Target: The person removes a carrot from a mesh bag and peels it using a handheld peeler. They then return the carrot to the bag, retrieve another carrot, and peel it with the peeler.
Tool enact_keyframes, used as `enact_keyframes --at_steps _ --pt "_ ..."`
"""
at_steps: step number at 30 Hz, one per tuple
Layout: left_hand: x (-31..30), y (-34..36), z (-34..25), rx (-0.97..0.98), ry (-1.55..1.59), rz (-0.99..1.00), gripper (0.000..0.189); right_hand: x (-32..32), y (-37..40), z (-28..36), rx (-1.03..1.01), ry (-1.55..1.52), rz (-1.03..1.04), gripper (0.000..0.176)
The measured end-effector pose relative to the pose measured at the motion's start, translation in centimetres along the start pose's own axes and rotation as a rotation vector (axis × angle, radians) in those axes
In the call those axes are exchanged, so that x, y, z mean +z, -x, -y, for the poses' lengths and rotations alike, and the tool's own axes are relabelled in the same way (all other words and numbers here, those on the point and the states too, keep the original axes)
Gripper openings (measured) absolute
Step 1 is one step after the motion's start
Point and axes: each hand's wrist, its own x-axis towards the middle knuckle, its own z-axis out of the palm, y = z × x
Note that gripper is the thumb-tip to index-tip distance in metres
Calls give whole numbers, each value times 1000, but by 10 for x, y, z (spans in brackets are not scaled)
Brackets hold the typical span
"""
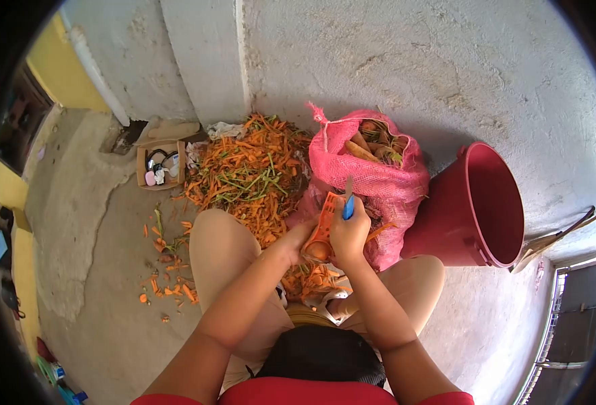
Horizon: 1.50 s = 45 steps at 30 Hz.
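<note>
My right hand (350, 233) is wrapped around the blue handle of a knife (348, 208), its short blade pointing up and away from me. Close beside it, my left hand (300, 241) is closed on a carrot, whose round orange end (318, 251) shows between my hands. An orange plastic piece with slots (327, 210) stands upright between my hands, partly covered by them. Under my hands, a small heap of orange peelings (311, 280) lies on the floor between my feet.
A large pile of orange peels and green stalks (250, 169) rests against the wall. Beside it are a pink mesh sack (379, 177) of vegetables, a tilted dark red bucket (439, 216) and a small cardboard box (151, 181). Scraps (176, 287) litter the floor at left.
</note>
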Motion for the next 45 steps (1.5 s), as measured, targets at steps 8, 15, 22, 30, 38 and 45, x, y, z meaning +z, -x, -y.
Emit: enact_keyframes --at_steps 8,15,22,30,38,45 --pt "3 27 -9 -187 -209 426 46 -20 -96 -90 94 266 -438 26" --pt "5 12 -6 -45 -159 14 43 -25 -78 -58 154 -218 -257 23" --pt "-12 -12 -1 12 55 -105 38 5 -2 -5 3 -135 -30 12" --pt "-11 -5 -4 -28 -182 1 40 6 -30 -24 18 71 -119 17" --pt "9 28 -9 -76 -193 97 44 -32 -113 -102 230 81 -372 24" --pt "-5 -3 -10 20 -356 -166 38 -4 -33 -10 79 -367 -125 17"
